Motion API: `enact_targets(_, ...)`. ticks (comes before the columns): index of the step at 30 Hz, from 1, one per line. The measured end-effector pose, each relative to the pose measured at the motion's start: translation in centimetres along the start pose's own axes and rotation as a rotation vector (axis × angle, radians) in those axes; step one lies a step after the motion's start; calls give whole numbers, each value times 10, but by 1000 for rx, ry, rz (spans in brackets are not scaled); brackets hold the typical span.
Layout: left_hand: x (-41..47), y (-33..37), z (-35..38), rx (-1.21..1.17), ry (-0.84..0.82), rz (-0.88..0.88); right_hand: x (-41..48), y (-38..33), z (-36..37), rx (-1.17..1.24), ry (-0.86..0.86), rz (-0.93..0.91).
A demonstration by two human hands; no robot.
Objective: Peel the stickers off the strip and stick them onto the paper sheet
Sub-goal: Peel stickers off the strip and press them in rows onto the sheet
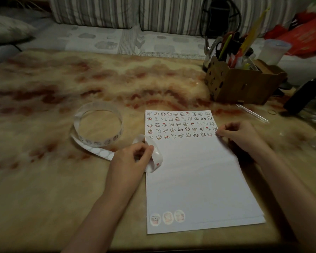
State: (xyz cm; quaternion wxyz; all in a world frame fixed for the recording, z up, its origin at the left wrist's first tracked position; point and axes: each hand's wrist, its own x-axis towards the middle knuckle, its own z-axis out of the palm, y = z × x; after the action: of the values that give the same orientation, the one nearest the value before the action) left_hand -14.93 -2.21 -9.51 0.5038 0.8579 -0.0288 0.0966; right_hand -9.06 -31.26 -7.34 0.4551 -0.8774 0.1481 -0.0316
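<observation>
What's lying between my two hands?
Head view: the paper sheet, bare white just below its sticker rows, lies between the left hand holding the sticker strip and the right hand.

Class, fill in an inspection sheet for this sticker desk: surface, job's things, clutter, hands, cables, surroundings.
Surface: tan table with reddish marbling.
Job's things: paper sheet, small stickers in rows across its top, three round stickers at bottom left; sticker strip coiled to its left.
Clutter: wooden box of pens, loose pen, rubber band, plastic cup, all far right.
Hands: left hand holds the strip's loose end; right hand at the sheet's right edge, hold unclear.
Cables: dark loops behind the box, cord or strap unclear.
Surroundings: striped sofa, pillow.
</observation>
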Motion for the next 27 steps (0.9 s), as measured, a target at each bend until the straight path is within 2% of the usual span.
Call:
enact_targets(8, 0, 0, 0, 1, -10, 5, 3, 11, 6, -29, 61, -97)
enact_targets(19, 0, 0, -1, 11, -15, 11, 14, 23, 4, -64, 131, -85)
enact_targets(23, 0, 0, 0, -3, -12, 6, 13, 18, 8, -1, 120, -70)
enact_targets(27, 1, -1, 1, 0, -8, 2, 13, 18, 10, -87, 123, -85)
